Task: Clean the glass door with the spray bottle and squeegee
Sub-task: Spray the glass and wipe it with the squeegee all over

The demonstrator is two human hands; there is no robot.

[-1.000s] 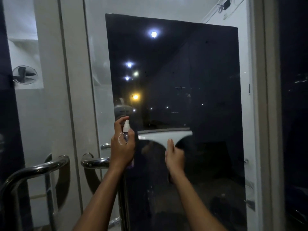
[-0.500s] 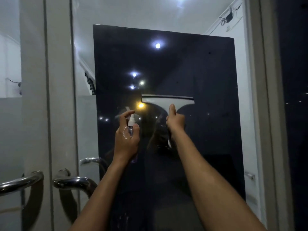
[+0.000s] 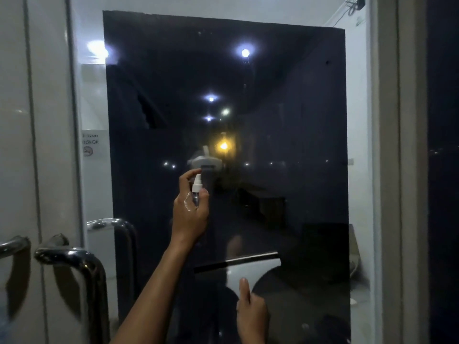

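Head view: squeegee low against glass door

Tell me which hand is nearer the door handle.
Left. The left hand, holding the spray bottle, is just up and right of the door handle; the right hand, gripping the squeegee, is farther right and lower.

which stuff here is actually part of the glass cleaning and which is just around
In use:
spray bottle, gripped in the left hand
squeegee, held by the right hand
glass door

Just around:
metal door handles
no-smoking sign
door frame
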